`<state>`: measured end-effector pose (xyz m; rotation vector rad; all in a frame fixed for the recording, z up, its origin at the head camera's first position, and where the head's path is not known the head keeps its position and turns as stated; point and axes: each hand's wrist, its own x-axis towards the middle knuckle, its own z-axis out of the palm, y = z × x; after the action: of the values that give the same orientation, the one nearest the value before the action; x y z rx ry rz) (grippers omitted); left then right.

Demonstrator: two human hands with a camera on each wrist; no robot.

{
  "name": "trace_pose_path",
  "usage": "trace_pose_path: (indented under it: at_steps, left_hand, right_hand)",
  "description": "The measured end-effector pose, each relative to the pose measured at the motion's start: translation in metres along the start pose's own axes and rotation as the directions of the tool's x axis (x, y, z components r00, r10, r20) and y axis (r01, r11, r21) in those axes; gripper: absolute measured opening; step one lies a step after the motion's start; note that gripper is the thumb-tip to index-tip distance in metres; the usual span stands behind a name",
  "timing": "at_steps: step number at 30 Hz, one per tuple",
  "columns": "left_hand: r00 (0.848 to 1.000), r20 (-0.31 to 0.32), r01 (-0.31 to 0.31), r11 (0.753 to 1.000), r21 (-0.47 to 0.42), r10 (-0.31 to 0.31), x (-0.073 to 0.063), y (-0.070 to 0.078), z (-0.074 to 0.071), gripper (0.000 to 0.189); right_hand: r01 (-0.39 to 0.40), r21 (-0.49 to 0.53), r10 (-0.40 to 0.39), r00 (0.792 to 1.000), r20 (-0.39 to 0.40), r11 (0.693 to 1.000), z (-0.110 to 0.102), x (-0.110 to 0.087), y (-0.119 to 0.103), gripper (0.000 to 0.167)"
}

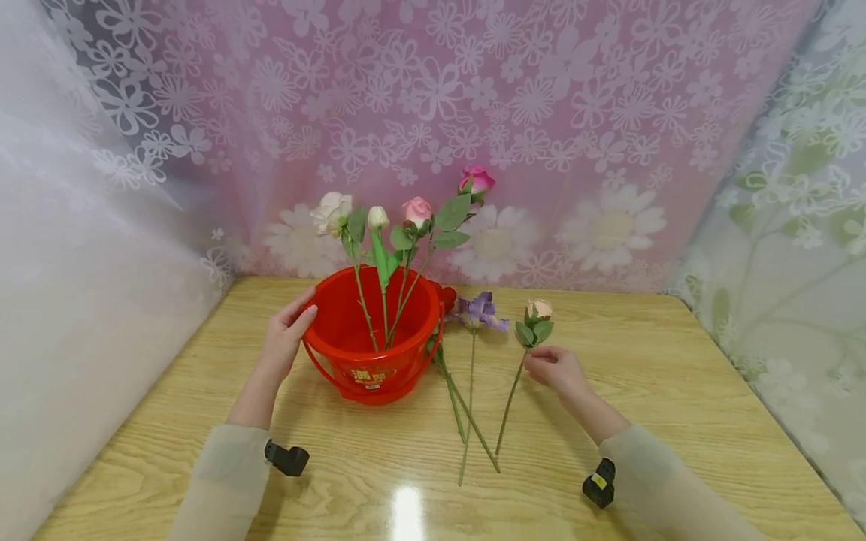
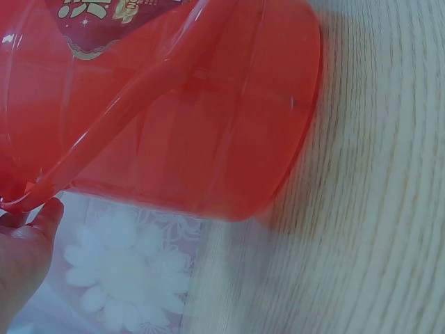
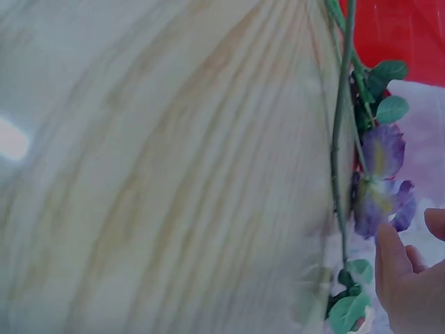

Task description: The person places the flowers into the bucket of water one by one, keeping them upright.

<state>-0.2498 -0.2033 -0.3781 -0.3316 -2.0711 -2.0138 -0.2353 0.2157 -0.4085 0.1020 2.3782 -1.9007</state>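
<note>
My left hand (image 1: 284, 338) holds the rim of a red plastic bucket (image 1: 406, 379) at its left side, thumb over the edge. In the bucket stand a white flower (image 1: 333, 213), a white tulip (image 1: 377, 219), a light pink rose (image 1: 417, 211) and a deep pink rose (image 1: 477, 179). A peach rose (image 1: 539, 309) lies on the table to the right. My right hand (image 1: 558, 370) is at its stem, just below the leaves; in the right wrist view thumb and forefinger are parted, beside the stem (image 3: 338, 167).
Between bucket and peach rose lie a purple iris (image 1: 479, 309) and a red flower (image 1: 444, 297), partly hidden behind the bucket, their stems crossing toward the front of the wooden table (image 1: 352, 466). A flowered curtain (image 1: 406, 90) hangs along the table's back edge.
</note>
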Motion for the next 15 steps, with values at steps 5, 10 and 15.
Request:
trace_pose_path:
  at_steps: [5,10,15]
  left_hand:
    - [1.0,-0.003,0.003,1.0,0.003,-0.002,0.0,0.0,0.0,0.045]
    - [1.0,-0.007,-0.007,1.0,0.003,0.007,0.001,-0.001,0.0,0.044]
    - [1.0,-0.003,-0.008,1.0,0.007,0.008,0.0,-0.002,0.0,0.046]
  right_hand:
    - [-0.047,0.037,0.047,0.999,0.0,0.998,-0.004,0.004,0.008,0.043]
    - [-0.08,0.094,0.079,0.997,0.011,0.992,-0.006,0.007,0.012,0.043]
    - [-0.107,0.094,0.105,0.994,0.025,0.99,-0.007,0.008,0.015,0.043]
